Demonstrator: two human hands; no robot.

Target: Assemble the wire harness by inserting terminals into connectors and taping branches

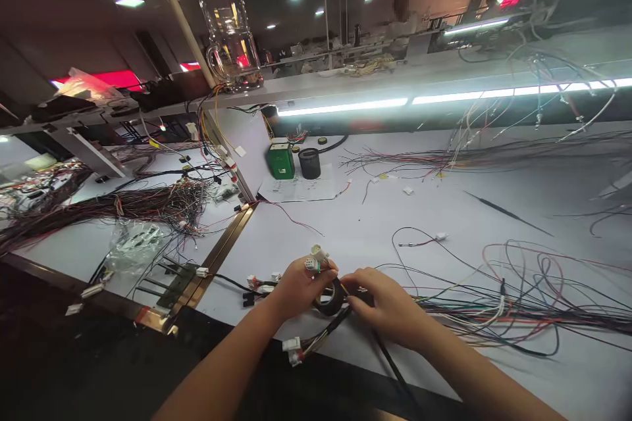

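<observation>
My left hand [299, 289] is closed around a small bundle of wires that ends in white plug connectors [313, 264] above its fingertips. A roll of black tape [330, 302] sits between my hands, just below the left thumb. My right hand [388, 306] has its thumb and fingers pinched on the wire harness right of the roll; its exact grip is partly hidden. Below the roll, a black-wrapped branch [338, 321] ends in white connectors [292, 347]. Further connectors [254, 283] lie left of my left hand.
Loose wires [523, 302] spread over the right of the white table. A green box [280, 161] and a black cylindrical cup [309, 163] stand at the back. A pointed dark tool [508, 212] lies at right. Wire bundles [138, 204] and a plastic bag [135, 247] lie left.
</observation>
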